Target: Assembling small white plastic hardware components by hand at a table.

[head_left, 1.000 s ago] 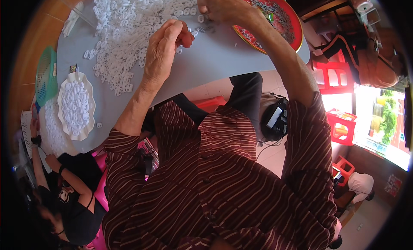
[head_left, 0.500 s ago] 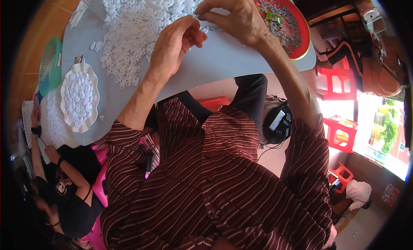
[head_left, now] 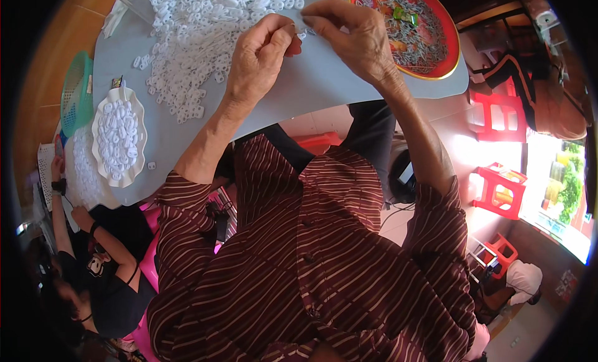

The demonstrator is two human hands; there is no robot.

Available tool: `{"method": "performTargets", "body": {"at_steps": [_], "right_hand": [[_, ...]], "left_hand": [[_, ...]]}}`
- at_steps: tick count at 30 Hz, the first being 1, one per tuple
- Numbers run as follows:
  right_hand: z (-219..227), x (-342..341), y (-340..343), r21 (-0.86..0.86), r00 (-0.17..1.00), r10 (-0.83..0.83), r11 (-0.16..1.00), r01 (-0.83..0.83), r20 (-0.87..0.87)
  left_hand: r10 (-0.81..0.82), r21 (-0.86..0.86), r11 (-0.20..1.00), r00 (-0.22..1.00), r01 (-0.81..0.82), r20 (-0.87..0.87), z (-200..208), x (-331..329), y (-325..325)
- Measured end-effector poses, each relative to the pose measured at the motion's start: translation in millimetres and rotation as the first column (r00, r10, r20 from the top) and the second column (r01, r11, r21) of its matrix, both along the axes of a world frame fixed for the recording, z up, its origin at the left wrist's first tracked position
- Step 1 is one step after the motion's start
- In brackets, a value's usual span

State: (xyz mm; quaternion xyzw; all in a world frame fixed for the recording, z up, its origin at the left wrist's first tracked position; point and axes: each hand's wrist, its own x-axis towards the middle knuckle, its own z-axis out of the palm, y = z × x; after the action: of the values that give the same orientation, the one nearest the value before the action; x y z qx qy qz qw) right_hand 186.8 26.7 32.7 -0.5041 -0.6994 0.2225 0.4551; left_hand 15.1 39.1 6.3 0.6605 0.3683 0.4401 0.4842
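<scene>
My left hand (head_left: 260,60) is raised over the grey table (head_left: 299,82), its thumb pressed to the curled fingers. Whatever those fingers pinch is too small to make out. Close to its right, my right hand (head_left: 358,38) has thumb and index fingertips brought together, and I cannot see what lies between them. Small white plastic pieces with holes (head_left: 205,41) are heaped beyond and left of my left hand. A red round tray (head_left: 455,57) with a gold rim, near my right hand, holds many small grey metal pins (head_left: 430,44).
On the left stand a white scalloped dish (head_left: 142,144) of white oval pieces and a green mesh basket (head_left: 75,94). A co-worker in black (head_left: 115,281) sits at lower left. Red plastic stools (head_left: 501,191) stand on the floor at right.
My left hand's fingers have closed and its back has turned more toward me. My right hand has shifted slightly right and down. The whole view has moved a little.
</scene>
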Motion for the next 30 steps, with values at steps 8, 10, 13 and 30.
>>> {"method": "performTargets", "body": {"at_steps": [8,10,13,30], "right_hand": [[-4.8,-4.1,1.3,-0.098,0.992,0.022,0.995,-0.034,-0.125],[-10.2,-6.5,3.8,-0.068,0.983,0.036,0.996,-0.049,-0.183],[-13.2,-9.4,4.0,-0.042,0.958,0.076,0.995,-0.091,-0.278],[-8.7,-8.1,-4.1,-0.078,0.936,0.115,0.986,-0.149,-0.333]], "left_hand": [[-0.039,-0.089,0.995,0.999,0.041,0.026,6.9,-0.4,0.8],[-0.121,-0.404,0.859,0.891,0.314,0.437,5.0,-4.7,5.1],[-0.146,-0.479,0.719,0.783,0.503,0.604,-0.5,-8.7,11.1],[-0.077,-0.381,0.855,0.814,0.351,0.576,0.0,-4.7,7.0]]}}
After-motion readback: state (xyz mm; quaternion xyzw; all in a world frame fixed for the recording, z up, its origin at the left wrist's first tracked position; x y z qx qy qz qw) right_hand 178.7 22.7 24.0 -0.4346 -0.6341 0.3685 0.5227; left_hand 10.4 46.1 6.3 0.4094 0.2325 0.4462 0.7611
